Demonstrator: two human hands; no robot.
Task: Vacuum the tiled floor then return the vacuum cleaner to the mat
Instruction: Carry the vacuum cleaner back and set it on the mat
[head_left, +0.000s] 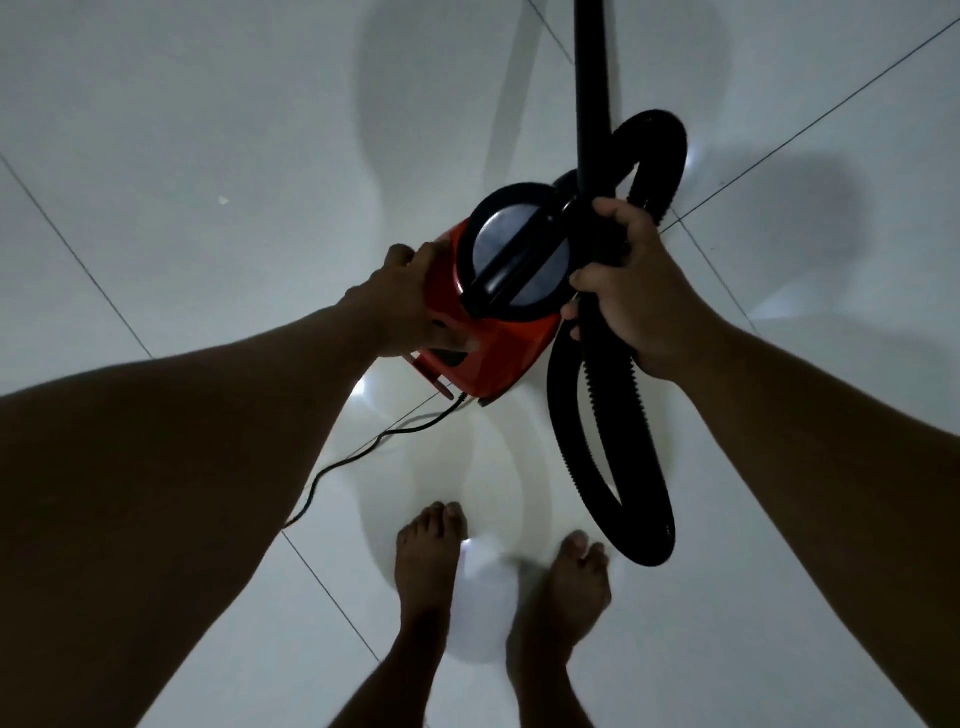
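A small red vacuum cleaner (493, 348) with a black round top and handle stands on the white tiled floor (208, 156) in the middle of the head view. My left hand (410, 306) grips its red left side. My right hand (628, 291) is closed around the black hose and tube where they meet at the vacuum's right. The ribbed black hose (597, 467) loops down towards my feet and again behind the vacuum. A rigid black tube (592, 93) runs up out of the frame. No mat is in view.
A thin black power cord (363, 447) trails from the vacuum's rear to the lower left, under my left arm. My two bare feet (431, 561) stand just below the vacuum, the hose loop beside the right foot. Grey grout lines cross the glossy tiles.
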